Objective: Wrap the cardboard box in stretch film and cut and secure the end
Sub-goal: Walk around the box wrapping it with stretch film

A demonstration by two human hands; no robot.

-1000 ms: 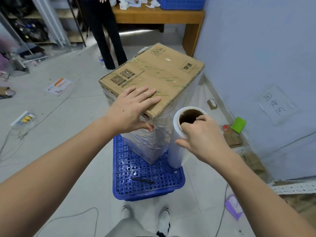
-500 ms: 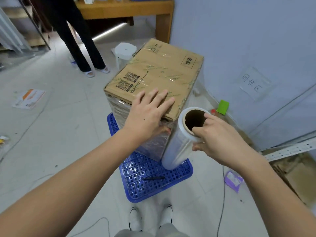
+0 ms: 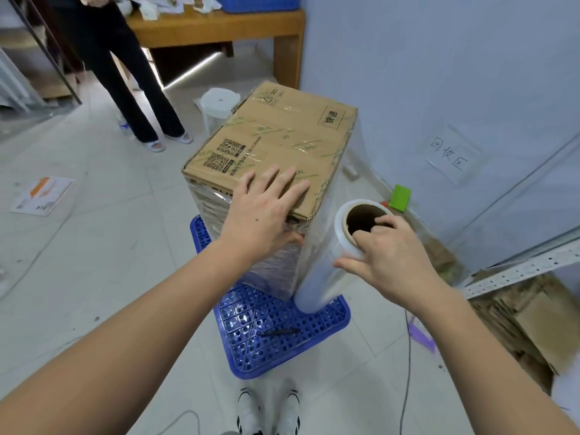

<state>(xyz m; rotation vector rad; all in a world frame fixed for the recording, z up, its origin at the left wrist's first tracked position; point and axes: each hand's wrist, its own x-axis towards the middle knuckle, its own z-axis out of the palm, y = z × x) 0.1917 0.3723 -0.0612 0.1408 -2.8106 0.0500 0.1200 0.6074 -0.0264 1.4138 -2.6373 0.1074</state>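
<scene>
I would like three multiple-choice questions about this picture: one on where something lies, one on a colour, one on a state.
1. Where does the black pen lie?
A. on the box
B. on the blue pallet
C. on the wooden table

2. What colour is the card leaning at the wall?
A. green
B. red
C. yellow

3. How is the left hand?
A. gripping the roll
B. flat on the box top
C. hanging free

Answers: 1 B, the black pen lies on the blue pallet. 2 A, the card is bright green. 3 B, the left hand presses the cardboard box; the right hand holds the film roll.
</scene>
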